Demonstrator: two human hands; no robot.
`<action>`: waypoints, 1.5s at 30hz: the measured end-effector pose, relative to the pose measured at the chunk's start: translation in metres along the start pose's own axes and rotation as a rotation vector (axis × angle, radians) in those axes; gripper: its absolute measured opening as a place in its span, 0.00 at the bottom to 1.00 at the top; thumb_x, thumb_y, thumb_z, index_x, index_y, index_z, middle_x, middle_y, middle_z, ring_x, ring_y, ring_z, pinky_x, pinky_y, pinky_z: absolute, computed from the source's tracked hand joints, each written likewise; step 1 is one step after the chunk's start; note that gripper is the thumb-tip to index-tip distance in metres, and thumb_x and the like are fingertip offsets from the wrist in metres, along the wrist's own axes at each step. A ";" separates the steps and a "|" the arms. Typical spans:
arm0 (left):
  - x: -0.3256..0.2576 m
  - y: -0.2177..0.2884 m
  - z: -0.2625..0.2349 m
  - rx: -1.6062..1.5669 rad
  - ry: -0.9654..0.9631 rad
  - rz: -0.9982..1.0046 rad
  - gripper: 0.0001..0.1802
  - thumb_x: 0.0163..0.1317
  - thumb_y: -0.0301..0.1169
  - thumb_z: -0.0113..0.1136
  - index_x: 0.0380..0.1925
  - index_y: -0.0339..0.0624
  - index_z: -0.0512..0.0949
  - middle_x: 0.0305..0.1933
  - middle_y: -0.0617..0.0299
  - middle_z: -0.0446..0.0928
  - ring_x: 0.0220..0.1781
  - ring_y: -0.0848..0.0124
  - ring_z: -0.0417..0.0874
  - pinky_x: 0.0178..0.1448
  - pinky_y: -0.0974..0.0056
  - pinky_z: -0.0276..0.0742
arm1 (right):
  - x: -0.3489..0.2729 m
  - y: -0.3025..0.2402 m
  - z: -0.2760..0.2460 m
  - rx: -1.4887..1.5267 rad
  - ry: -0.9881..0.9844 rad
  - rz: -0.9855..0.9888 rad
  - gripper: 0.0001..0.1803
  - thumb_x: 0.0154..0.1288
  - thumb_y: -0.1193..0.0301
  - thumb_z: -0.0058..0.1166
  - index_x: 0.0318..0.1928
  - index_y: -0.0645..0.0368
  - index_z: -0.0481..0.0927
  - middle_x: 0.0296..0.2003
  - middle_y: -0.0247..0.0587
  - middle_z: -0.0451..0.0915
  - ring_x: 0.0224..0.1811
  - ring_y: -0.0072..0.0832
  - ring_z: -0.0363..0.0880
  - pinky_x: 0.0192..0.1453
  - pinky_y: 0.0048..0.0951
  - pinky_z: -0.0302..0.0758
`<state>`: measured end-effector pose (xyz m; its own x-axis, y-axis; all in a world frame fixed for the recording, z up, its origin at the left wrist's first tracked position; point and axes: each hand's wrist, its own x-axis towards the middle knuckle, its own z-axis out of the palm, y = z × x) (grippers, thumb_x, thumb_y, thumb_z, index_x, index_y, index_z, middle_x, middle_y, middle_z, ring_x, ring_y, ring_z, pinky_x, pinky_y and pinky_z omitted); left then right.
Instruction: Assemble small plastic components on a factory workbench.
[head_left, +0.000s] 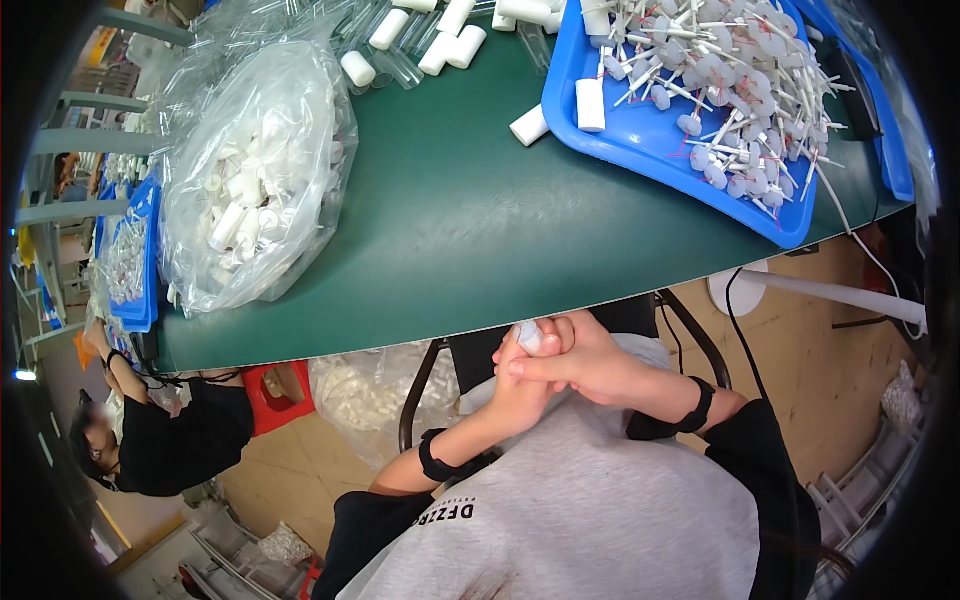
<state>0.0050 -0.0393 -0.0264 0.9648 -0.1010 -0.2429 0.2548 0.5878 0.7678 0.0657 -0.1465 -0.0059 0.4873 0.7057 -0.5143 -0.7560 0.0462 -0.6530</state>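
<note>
My two hands are pressed together just below the near edge of the green table (470, 230). My left hand (518, 385) comes up from the lower left with a black wrist band. My right hand (585, 362) lies over it from the right, fingers wrapped across. Both close on a small white plastic piece (529, 336), of which only the tip shows above the fingers. A blue tray (640, 140) heaped with white stick-and-disc parts (730, 70) sits on the table at the far right.
A clear plastic bag of white caps (255, 180) lies on the table's left. White cylinders (450, 45) and clear tubes lie at the back. Under the table are a black chair frame (420, 390), a red stool (275, 395) and another bag (370, 385). A person in black (170, 440) works at lower left.
</note>
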 end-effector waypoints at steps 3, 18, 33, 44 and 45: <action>0.004 -0.007 0.008 -0.053 0.012 0.062 0.08 0.72 0.35 0.43 0.34 0.47 0.62 0.28 0.67 0.61 0.25 0.77 0.63 0.31 0.68 0.65 | -0.001 -0.008 -0.006 0.072 -0.027 0.058 0.21 0.53 0.77 0.63 0.48 0.63 0.71 0.43 0.45 0.78 0.46 0.28 0.78 0.39 0.23 0.76; 0.006 0.007 0.020 -0.200 0.035 0.043 0.09 0.74 0.34 0.40 0.32 0.46 0.62 0.24 0.69 0.59 0.25 0.78 0.59 0.32 0.70 0.61 | -0.003 -0.016 0.002 0.126 0.021 0.114 0.17 0.57 0.78 0.57 0.47 0.65 0.71 0.43 0.47 0.78 0.46 0.30 0.79 0.50 0.30 0.77; 0.001 0.002 0.014 -0.174 0.121 -0.075 0.04 0.68 0.24 0.40 0.33 0.45 0.63 0.27 0.69 0.61 0.26 0.78 0.61 0.32 0.70 0.61 | -0.002 -0.009 -0.001 0.174 0.082 0.179 0.16 0.57 0.76 0.56 0.46 0.63 0.73 0.41 0.42 0.77 0.44 0.25 0.78 0.35 0.20 0.75; 0.005 0.018 -0.008 -0.242 -0.050 -0.202 0.10 0.71 0.33 0.46 0.29 0.45 0.63 0.25 0.67 0.62 0.22 0.78 0.63 0.27 0.68 0.68 | -0.001 -0.015 0.011 0.032 0.098 0.209 0.22 0.55 0.70 0.62 0.49 0.62 0.71 0.37 0.36 0.75 0.33 0.18 0.74 0.24 0.16 0.68; 0.002 0.019 -0.013 -0.296 -0.069 -0.214 0.09 0.70 0.32 0.47 0.30 0.44 0.63 0.25 0.67 0.64 0.23 0.78 0.65 0.28 0.69 0.69 | -0.002 -0.015 0.016 0.015 0.093 0.174 0.24 0.55 0.70 0.63 0.50 0.62 0.70 0.37 0.36 0.75 0.32 0.17 0.74 0.24 0.16 0.68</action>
<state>0.0112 -0.0183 -0.0200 0.8965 -0.2950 -0.3306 0.4310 0.7533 0.4967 0.0692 -0.1373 0.0141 0.3862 0.6358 -0.6682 -0.8385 -0.0599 -0.5416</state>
